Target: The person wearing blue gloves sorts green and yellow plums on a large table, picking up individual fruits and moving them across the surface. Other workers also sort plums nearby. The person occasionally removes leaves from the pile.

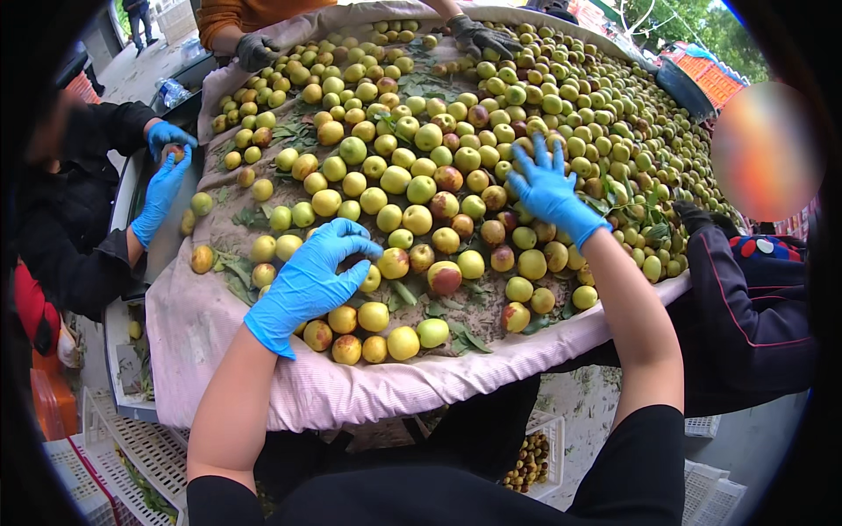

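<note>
Yellow-green jujubes (418, 220), many with red-brown patches, lie spread over a cloth-covered table before me. My right hand (546, 187), in a blue glove, rests with spread fingers on the denser pile at the right. Lower left, my left hand (309, 279), gloved the same, curves over the fruit with thumb and forefinger apart. Part of a dark reddish jujube shows in that gap; whether the hand grips it is hidden. Near its wrist sits a cluster of yellow jujubes (373, 317) by the table's front edge.
A pink striped cloth (395, 388) wraps the table edge. At left, a co-worker's blue-gloved hands (172, 154) hold a jujube. Grey-gloved hands (483, 39) work across the table, and a dark-gloved hand (691, 215) at right. Plastic crates (131, 447) stand below.
</note>
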Demonstrator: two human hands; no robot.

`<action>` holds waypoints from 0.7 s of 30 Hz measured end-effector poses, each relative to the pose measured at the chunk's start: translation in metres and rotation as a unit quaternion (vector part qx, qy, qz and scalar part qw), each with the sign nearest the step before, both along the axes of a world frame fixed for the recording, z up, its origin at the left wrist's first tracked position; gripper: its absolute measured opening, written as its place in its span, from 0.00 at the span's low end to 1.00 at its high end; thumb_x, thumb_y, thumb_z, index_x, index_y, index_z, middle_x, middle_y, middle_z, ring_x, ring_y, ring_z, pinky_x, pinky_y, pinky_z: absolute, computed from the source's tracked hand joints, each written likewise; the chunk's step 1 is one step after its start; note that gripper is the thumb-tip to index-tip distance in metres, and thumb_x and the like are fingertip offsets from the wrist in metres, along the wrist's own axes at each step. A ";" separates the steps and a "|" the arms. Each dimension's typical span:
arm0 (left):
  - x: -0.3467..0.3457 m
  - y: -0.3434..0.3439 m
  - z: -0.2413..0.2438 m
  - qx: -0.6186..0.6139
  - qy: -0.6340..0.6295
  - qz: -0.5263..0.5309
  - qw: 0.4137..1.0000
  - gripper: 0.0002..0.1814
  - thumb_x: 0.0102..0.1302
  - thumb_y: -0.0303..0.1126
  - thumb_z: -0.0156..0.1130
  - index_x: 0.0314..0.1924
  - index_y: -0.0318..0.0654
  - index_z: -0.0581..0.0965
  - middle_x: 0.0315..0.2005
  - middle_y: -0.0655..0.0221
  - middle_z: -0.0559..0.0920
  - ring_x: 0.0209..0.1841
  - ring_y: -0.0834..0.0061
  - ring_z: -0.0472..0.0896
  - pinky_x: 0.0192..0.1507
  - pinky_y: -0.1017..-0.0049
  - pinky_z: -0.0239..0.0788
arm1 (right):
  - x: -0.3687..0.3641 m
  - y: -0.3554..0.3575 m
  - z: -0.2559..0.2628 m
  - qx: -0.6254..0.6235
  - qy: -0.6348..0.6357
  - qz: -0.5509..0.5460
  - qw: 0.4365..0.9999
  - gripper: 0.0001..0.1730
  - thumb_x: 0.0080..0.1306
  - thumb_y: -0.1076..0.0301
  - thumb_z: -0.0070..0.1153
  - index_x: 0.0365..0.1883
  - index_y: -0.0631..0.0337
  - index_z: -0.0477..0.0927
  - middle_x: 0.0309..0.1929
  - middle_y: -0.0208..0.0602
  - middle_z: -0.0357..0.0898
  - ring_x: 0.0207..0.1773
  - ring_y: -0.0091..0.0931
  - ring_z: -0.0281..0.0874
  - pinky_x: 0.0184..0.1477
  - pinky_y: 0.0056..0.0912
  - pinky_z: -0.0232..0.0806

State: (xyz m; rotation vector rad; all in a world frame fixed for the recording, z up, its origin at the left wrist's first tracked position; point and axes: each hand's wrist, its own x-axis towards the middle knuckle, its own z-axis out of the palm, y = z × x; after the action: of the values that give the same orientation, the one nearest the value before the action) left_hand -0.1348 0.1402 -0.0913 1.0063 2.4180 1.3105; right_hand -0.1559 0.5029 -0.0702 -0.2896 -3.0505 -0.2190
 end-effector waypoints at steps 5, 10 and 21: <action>0.006 0.002 0.002 -0.064 0.146 -0.048 0.986 0.27 0.58 0.37 0.64 0.60 0.47 0.73 0.62 0.59 0.67 0.65 0.56 0.64 0.67 0.61 0.53 | 0.026 -0.067 -0.010 -0.004 -0.084 0.165 0.983 0.41 0.65 0.37 0.40 0.73 0.42 0.50 0.74 0.46 0.44 0.75 0.54 0.34 0.64 0.77 0.27; 0.007 -0.010 -0.012 -0.295 0.180 -0.012 0.938 0.38 0.66 0.53 0.52 0.71 0.48 0.54 0.71 0.59 0.52 0.73 0.50 0.47 0.69 0.43 0.31 | 0.060 -0.138 0.000 -0.069 -0.125 0.360 0.922 0.44 0.65 0.40 0.44 0.74 0.47 0.46 0.74 0.49 0.42 0.76 0.50 0.37 0.66 0.74 0.31; 0.011 0.000 0.008 -0.270 0.179 -0.143 0.935 0.34 0.63 0.46 0.55 0.69 0.55 0.60 0.72 0.62 0.49 0.73 0.51 0.45 0.70 0.47 0.30 | 0.054 -0.062 0.004 -0.090 -0.122 0.113 0.982 0.45 0.66 0.37 0.41 0.74 0.49 0.45 0.75 0.56 0.34 0.76 0.51 0.29 0.66 0.73 0.28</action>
State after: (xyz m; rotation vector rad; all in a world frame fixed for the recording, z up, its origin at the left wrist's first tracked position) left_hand -0.1239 0.1401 -0.0831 1.4349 2.5246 0.3467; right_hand -0.1021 0.4409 -0.0665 0.0851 -3.3144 0.0405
